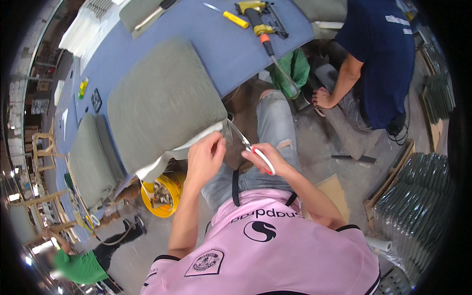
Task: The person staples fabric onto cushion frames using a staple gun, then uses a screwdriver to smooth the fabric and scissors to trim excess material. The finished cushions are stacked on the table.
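Note:
A grey-green upholstered cushion [164,98] lies on the blue tabletop, overhanging its near edge, with loose white fabric [189,142] along its underside. My left hand [206,155] is closed at the cushion's near right corner, fingers pinched on the fabric edge. In my right hand [268,158] is a pair of scissors [240,133] with white and red handles. Its blades reach up to the grey fabric at that same corner, close to my left fingers. The blade tips partly blend into the cloth.
On the blue table [211,44] lie a yellow staple gun [256,20] with a hose and a yellow-handled screwdriver [235,19]. More cushions [93,160] sit at left. Below is a yellow bucket [162,199] of scraps. Co-workers [386,64] are at right and lower left; wrapped stacks [418,211] stand right.

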A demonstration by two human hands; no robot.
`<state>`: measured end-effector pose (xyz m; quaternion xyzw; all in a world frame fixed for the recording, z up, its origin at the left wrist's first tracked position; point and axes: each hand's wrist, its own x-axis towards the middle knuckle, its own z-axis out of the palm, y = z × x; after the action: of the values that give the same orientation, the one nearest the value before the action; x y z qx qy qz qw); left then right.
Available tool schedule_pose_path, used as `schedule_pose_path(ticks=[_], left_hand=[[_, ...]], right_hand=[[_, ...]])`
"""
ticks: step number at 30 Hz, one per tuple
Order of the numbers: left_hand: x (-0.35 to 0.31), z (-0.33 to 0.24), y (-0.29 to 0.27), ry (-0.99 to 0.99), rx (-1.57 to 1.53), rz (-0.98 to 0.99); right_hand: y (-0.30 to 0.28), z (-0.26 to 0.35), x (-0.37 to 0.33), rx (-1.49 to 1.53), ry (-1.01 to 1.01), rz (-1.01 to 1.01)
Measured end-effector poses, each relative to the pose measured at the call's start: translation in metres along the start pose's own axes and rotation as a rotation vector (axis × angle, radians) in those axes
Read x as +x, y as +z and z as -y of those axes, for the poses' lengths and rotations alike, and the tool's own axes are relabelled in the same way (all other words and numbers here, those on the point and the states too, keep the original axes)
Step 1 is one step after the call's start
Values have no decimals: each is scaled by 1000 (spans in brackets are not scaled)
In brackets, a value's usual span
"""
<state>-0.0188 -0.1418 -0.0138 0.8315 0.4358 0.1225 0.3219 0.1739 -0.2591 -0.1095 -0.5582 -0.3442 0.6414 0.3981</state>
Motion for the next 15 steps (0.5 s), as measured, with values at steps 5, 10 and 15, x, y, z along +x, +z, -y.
schedule_pose_path(ticks=[5, 10, 15], left_hand=[[-54, 11, -2, -78, -27, -63], [-64, 21, 24, 25, -68, -153], [-65, 12, 21, -51, -121, -171]], right_hand=[[-14, -11, -46, -296, -169, 53], [-54, 16, -30, -349, 92, 382], [-69, 54, 3, -445, 124, 504]])
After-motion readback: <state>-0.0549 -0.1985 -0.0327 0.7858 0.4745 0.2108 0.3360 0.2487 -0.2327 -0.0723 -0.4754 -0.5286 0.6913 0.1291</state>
